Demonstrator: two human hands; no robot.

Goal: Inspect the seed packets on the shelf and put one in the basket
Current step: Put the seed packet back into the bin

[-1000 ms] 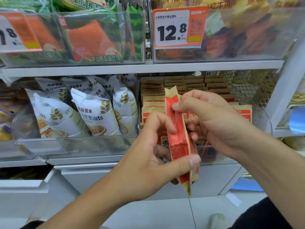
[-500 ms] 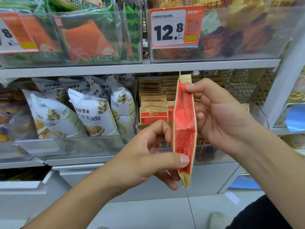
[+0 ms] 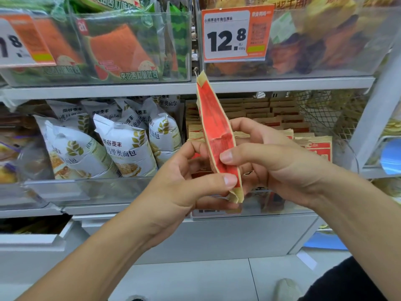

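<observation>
Before shelf (image 3: 282,85) — left hand (image 3: 182,192), right hand (image 3: 280,164) both pinching red packet (image 3: 217,135), edge-on, near upright.

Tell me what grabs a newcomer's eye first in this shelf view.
At centre, a red and tan packet stands edge-on, pinched by the left hand near its bottom and the right hand at mid-height. Above it, an orange price tag reading 12.8 hangs on the upper bin. White bread bags fill the shelf to the left.
</observation>
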